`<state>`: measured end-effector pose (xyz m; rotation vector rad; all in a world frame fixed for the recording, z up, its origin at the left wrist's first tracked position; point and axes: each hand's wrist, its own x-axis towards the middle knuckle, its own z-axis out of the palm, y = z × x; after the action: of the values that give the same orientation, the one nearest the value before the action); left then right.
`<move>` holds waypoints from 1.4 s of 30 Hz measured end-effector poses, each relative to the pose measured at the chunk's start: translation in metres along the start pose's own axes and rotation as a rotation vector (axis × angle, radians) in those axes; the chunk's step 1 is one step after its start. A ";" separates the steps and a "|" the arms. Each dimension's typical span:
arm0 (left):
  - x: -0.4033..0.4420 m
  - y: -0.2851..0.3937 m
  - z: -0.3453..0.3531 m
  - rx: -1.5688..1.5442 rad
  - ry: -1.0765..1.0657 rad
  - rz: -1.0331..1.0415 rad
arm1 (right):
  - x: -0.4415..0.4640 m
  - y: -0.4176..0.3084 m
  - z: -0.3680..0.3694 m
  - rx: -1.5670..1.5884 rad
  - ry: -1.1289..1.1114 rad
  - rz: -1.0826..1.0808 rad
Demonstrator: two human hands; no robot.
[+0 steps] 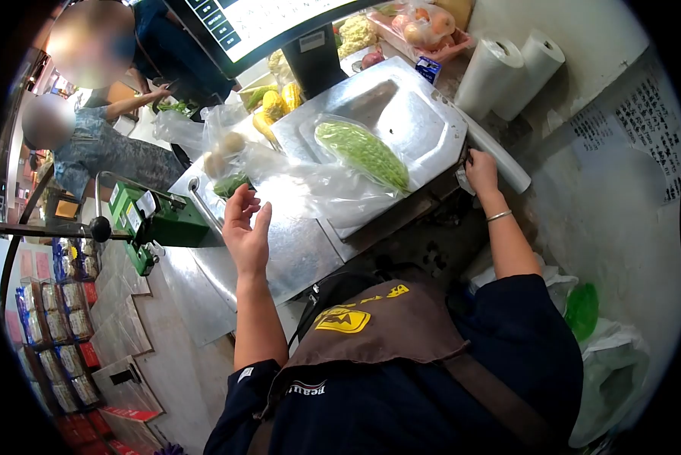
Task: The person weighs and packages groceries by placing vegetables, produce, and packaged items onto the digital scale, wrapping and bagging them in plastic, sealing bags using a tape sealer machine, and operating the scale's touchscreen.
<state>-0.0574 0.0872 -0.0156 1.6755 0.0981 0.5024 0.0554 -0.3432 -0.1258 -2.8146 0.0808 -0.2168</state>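
A bitter-gourd-like green vegetable point(363, 154) in a clear plastic bag lies on the metal scale tray point(439, 129). The crumpled clear bag point(310, 182) spreads left over the metal counter point(298, 258). My left hand point(247, 231) is raised above the counter with its fingers apart and slightly curled, holding nothing. Just beyond its fingertips sit dark green vegetables point(230, 184) in a bag. My right hand point(481, 173) is closed at the right edge of the scale, near a small crumpled silvery piece; what its fingers hold is too small to tell.
A screen point(257, 23) stands behind the tray. White rolls point(490, 72) are at the back right, and another roll point(507, 159) lies beside my right hand. A green device point(158, 220) is at the left. Two people point(101, 144) stand across the counter.
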 end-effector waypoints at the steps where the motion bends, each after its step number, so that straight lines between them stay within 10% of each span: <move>1: 0.001 0.000 0.000 0.019 -0.006 0.011 | -0.002 0.001 0.002 -0.029 0.068 -0.059; 3: 0.002 0.005 0.003 0.240 -0.033 0.111 | -0.008 0.009 0.006 -0.082 0.202 -0.188; 6: 0.004 0.025 0.014 0.664 -0.158 0.188 | -0.006 0.020 -0.006 -0.057 0.466 0.187; 9: 0.010 0.029 0.038 1.058 -0.390 0.208 | 0.008 -0.062 -0.057 1.475 0.154 0.232; 11: 0.015 0.023 0.061 1.201 -0.490 0.301 | -0.002 -0.133 -0.068 2.128 -0.430 -0.128; 13: 0.023 0.004 0.079 1.264 -0.523 0.347 | -0.010 -0.199 -0.062 1.989 -0.773 -0.081; 21: 0.048 -0.006 0.081 1.106 -0.712 0.051 | 0.068 -0.168 -0.037 1.708 0.224 0.240; 23: 0.052 -0.010 0.083 1.045 -0.679 0.014 | 0.070 -0.171 -0.065 1.812 0.207 -0.009; 26: 0.057 -0.015 0.081 0.888 -0.709 -0.126 | 0.064 -0.184 -0.080 1.052 -0.542 -0.551; 29: 0.056 -0.015 0.078 0.755 -0.678 -0.099 | 0.057 -0.201 -0.049 0.048 -0.134 -0.696; 38: 0.059 0.031 0.032 0.440 -0.741 -0.200 | 0.045 -0.257 -0.068 0.072 0.184 -0.556; 42: 0.068 0.067 -0.016 0.523 -0.778 -0.228 | 0.020 -0.323 -0.077 0.404 -0.372 -1.263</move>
<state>-0.0167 0.1139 0.0680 2.2268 -0.1642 -0.4026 0.0727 -0.0618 0.0517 -2.0519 -1.6012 0.0351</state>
